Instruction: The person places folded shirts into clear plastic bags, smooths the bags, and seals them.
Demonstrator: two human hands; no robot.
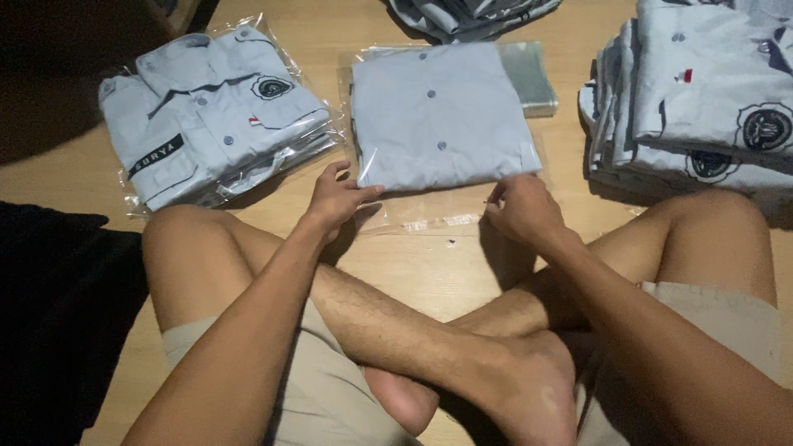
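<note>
The left hand is pinching the near left corner of the clear bag, with the thumb pressing on the plastic beside the shirt's lower left corner. The right hand is curling its fingers onto the bag's near right edge, at the shirt's lower right corner; whether it is gripping the plastic or only pressing it cannot be told. The folded shirt is lying inside the bag at 12 o'clock from the person, buttons up, on the wooden floor. A bagged stack is lying at 10 o'clock, well apart from the left hand. An unbagged pile is sitting at 2 o'clock. Crossed bare legs are resting at 6 o'clock, under both forearms.
</note>
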